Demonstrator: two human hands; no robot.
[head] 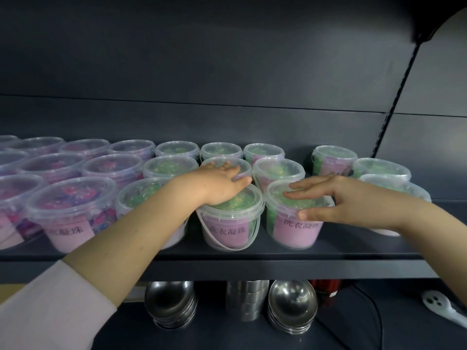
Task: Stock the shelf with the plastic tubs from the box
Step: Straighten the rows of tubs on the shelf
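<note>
Worn on the head, close before the shelf [353, 248], facing forward and slightly down across it.

Bare left hand [222, 183] and right hand [336, 198], nails short and plain. Left sleeve [50, 306] pale pink, soft plain fabric, cuff sits near the elbow; left forearm [141, 223] bare beyond it. Right forearm [417, 213] bare to frame edge.

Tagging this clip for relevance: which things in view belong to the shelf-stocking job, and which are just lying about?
Job: left hand on handled tub; right hand on neighbouring tub; shelf.
Lying about below: steel bowls; white slotted spoon.
</note>
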